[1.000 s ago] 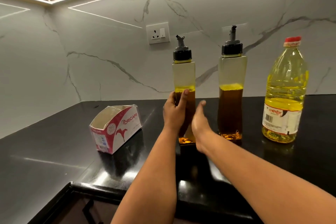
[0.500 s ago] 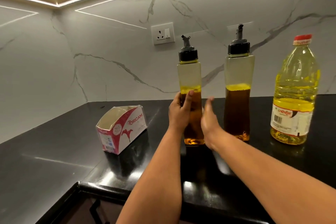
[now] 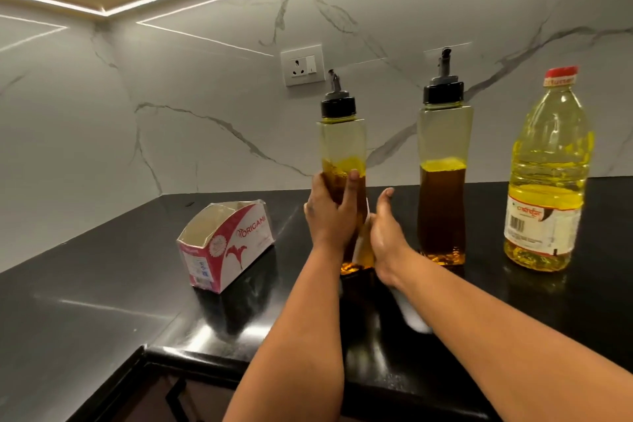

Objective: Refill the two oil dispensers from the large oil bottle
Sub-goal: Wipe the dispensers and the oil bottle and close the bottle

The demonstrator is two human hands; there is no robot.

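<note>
I see my left hand (image 3: 330, 212) wrapped around the lower body of the left oil dispenser (image 3: 342, 161), thumb up the near face and fingers curled round the far side, so the grip sits below the oil line and the black cap and spout rise well above it. The dispenser leans a little to the left, its base on the black countertop (image 3: 102, 301) just below my wrist. My right hand (image 3: 385, 236) lies just right of that dispenser near its base, fingers straight and pointing up, holding nothing; I cannot tell whether it touches the plastic. The second oil dispenser (image 3: 443, 175) stands upright to the right, apart from both hands, about half full of dark oil. The large oil bottle (image 3: 548, 175) stands furthest right, red cap on. A red and white carton (image 3: 227, 247) sits to the left
</note>
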